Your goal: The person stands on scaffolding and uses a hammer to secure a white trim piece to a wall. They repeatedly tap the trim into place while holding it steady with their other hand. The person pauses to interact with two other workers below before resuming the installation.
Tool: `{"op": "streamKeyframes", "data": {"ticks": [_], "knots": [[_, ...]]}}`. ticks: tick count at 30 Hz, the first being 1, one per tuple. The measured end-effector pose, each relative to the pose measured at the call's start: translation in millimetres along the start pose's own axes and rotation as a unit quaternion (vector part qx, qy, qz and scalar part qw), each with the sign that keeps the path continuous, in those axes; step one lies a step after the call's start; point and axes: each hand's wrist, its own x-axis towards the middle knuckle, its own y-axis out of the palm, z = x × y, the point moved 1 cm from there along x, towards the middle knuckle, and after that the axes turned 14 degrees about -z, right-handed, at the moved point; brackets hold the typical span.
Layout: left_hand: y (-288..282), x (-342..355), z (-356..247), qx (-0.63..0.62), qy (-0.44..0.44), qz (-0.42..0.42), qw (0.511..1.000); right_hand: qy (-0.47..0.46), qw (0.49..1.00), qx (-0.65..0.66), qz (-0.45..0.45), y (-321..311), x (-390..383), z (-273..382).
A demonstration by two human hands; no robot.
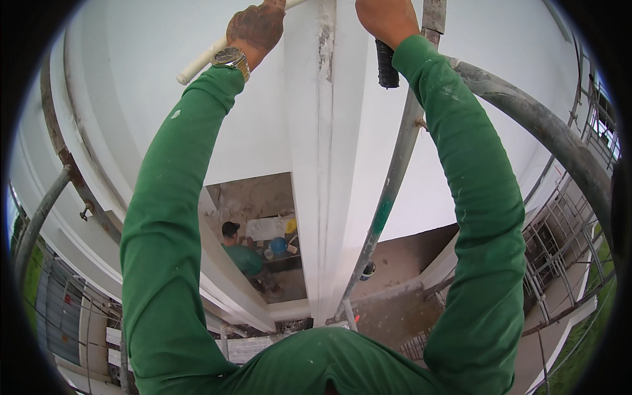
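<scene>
Both my arms reach up in green sleeves against a white wall [257, 118]. My left hand [257, 27], with a metal watch [230, 58] on its wrist, is closed around a slanting white pipe [201, 62]. The pipe's lower end sticks out past the wrist, and its upper end leaves the top edge. My right hand [388, 20] is cut off by the top edge and appears closed on a tool with a black grip [387, 66]. Only the grip's end shows below the hand; the tool's head is out of view. Between my hands runs a narrow white column [322, 131] with a rough grey streak.
A grey scaffold pole [395, 178] slants down beside my right arm, and a thick curved tube [540, 112] bends off right. More scaffold tubes [39, 210] stand left. Far below, a person [245, 253] in green sits near a blue container [278, 245]. A bucket [368, 270] stands below.
</scene>
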Motion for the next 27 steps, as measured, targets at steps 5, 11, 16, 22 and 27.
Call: {"op": "streamKeyframes", "data": {"ticks": [5, 11, 16, 22, 27], "knots": [[-1.7, -8.5, 16.7, 0.009, 0.023, -0.021, 0.999, 0.161, 0.974, 0.145, 0.065, -38.9, 17.8, 57.8], [-5.7, -2.6, 10.2, -0.011, 0.032, -0.04, 0.999, 0.051, 0.999, 0.009, -0.017, -18.0, 13.7, 34.3], [-3.2, -10.2, 24.7, 0.013, 0.032, -0.005, 0.999, 0.2, 0.952, 0.196, 0.121, -20.2, 27.0, 37.1], [-0.4, -1.3, 28.9, 0.023, 0.05, -0.031, 0.998, 0.042, 0.993, 0.025, -0.106, 3.7, 15.7, 26.7], [0.5, -1.5, 26.1, 0.034, 0.044, 0.027, 0.998, 0.194, 0.942, 0.225, 0.155, -15.1, 30.6, 27.0]]}}
